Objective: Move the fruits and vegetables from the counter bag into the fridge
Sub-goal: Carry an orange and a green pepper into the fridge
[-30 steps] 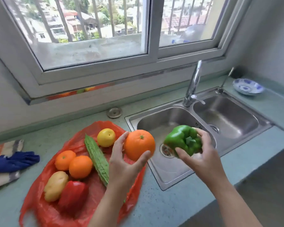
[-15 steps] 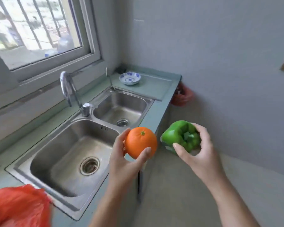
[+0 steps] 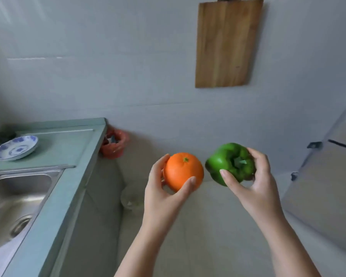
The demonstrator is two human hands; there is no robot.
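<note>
**A:** Head view, the only one. Holding what?

**B:** Gripping an orange (image 3: 183, 170) in the left hand (image 3: 164, 194), thumb and fingertips wrapped round its sides, stem scar up. Clutching a green bell pepper (image 3: 230, 163) in the right hand (image 3: 256, 188), fingers curled over its top and thumb across the front. Both carried in mid-air, side by side and just apart, well clear of the desk (image 3: 68, 148).

**A:** Heading where?

**B:** Probably toward what looks like the fridge (image 3: 324, 196), a pale panel at far right split by a dark seam, though hard to call for certain. Lies to the right of both hands, so nearer the right hand and the pepper. Seems shut, so likely to need a freed finger or a set-down first. No long axis to mind on the orange. Pepper's stem axis pointing up and back toward the wearer.

**A:** Differing how from half a second back?

**B:** Swung further right. Window and tap gone from sight, red bag too. Sink (image 3: 18, 196) pushed to the left edge, blue-and-white dish (image 3: 16, 147) now far left. Wooden cutting board (image 3: 227, 43) on the wall seen almost whole, fridge newly in frame. Same grips, same spacing between the two.
</note>
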